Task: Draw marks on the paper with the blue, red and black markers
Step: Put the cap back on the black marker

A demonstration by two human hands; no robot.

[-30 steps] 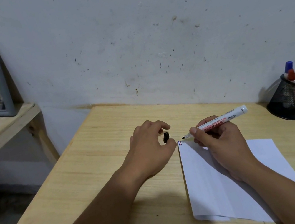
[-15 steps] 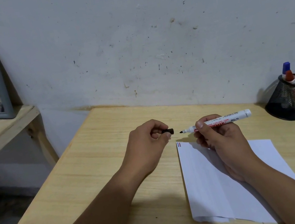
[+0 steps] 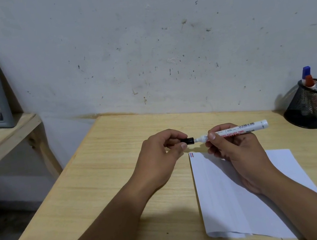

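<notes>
My left hand (image 3: 159, 157) now seats the black cap (image 3: 187, 141) onto the marker (image 3: 236, 129) gripped in my right hand (image 3: 236, 148); half a second ago a gap remained — black marks judged complete.

Black marker (image 3: 236, 129) level, cap (image 3: 188, 140) meeting tip.

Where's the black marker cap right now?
In the head view the black cap is pinched in the left hand, at the tip of the marker held by the right hand, just above the paper's top-left corner.
</notes>
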